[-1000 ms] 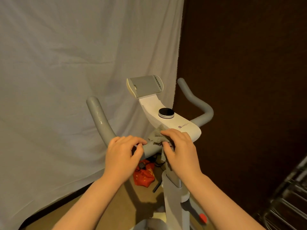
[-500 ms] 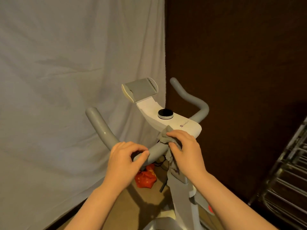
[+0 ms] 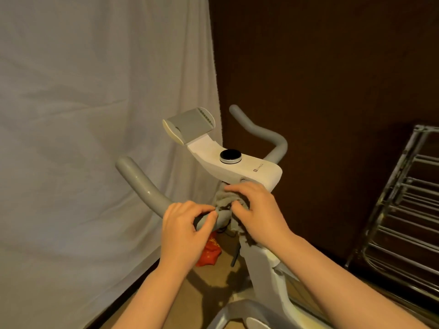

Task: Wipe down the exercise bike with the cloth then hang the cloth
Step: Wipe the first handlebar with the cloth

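White sheet (image 3: pixel 95 138), red bag (image 3: pixel 210 254), rack (image 3: pixel 403 210)

Right hand (image 3: pixel 257 210) hides much of cloth (image 3: pixel 223 205).

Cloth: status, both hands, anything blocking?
Right hand grips cloth against handlebar. Left hand pinches the bar beside it. Nothing blocking; cloth not hung.

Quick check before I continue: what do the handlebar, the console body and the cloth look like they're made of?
Handlebar: grey, matte, probably foam or rubber coating; faint sheen spots.
Console body: white, smooth moulded plastic by its look, with a glossy black dial.
Cloth: grey-brown soft fabric, bunched and creased under the right hand, likely terry or microfibre.
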Tool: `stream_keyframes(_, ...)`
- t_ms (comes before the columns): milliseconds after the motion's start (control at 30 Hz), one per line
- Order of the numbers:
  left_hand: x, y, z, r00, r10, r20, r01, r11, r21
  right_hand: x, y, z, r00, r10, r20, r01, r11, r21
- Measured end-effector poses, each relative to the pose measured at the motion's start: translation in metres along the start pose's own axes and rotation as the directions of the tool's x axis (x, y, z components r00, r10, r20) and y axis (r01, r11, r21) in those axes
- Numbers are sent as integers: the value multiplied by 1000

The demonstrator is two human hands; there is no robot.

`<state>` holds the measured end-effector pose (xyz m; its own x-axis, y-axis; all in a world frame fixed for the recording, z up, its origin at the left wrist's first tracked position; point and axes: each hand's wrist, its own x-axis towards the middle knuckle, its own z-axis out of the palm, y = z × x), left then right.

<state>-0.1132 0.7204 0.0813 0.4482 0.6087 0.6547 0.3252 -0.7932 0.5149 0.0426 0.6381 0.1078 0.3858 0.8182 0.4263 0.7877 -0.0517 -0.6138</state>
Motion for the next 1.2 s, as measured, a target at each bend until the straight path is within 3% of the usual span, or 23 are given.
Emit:
stream_keyframes(67, 0, 0, 0, 1000, 0, 11, 0, 1000, 5, 0, -3, 6, 998, -10, -68, 11, 1000, 22)
stream_keyframes(133, 0, 0, 1, 1000, -21, 14, 20, 1000, 14, -2, -1, 13, 976, 107, -189, -89, 991, 104)
stream_keyframes(233, 2, 3, -1, 998, -43, 34, 42, 999, 24, -12, -4, 23, 967, 144, -208, -110, 980, 166)
stream_keyframes(267, 3, 3, -1, 998, -36, 48, 34, 999, 35, -11, -2, 22, 947, 196, -253, -137, 963, 232)
stream_keyframes(333, 6, 3, -2, 997, -34, 76, 30, 998, 56, -7, 5, 21, 833, 401, -380, -246, 885, 395)
stream_keyframes(400, 5, 5, -1, 994, -32, 104, 26, 998, 64, -10, 7, 29, 759, 558, -336, -340, 780, 525)
stream_keyframes(467, 3, 6, 0, 993, -13, 117, 7, 999, 49, -20, 6, 46, 765, 609, -212, -354, 672, 651)
stream_keyframes(533, 2, 5, 0, 993, 2, 122, -4, 1000, 15, -22, 7, 50, 723, 666, -183, -319, 557, 767)
stream_keyframes(633, 2, 5, 0, 993, -30, 118, 34, 999, -32, -11, 10, 44, 634, 713, -300, -282, 574, 769)
stream_keyframes(767, 1, 3, -2, 994, -34, 107, 39, 998, -44, -17, 7, 41, 793, 529, -302, -283, 760, 585)
stream_keyframes(867, 0, 3, 4, 997, -34, 69, 36, 999, -27, -4, 17, 15, 827, 442, -348, -272, 855, 441)
stream_keyframes(933, -2, 3, 6, 998, -40, 45, 41, 999, -22, -2, 13, 11, 898, 326, -296, -265, 937, 229)
stream_keyframes(1000, -3, 3, 5, 998, -30, 50, 31, 999, -25, -6, 5, 15, 975, 134, -175, -122, 990, 76)
stream_keyframes(1100, -11, -1, -4, 998, -18, 58, 19, 1000, -25, -1, 2, 5, 1000, -24, -13, 24, 1000, 14)
stream_keyframes(1200, -30, -2, -13, 998, -64, -21, 64, 998, 20, 3, 0, 3, 998, 29, -64, -30, 999, -14)
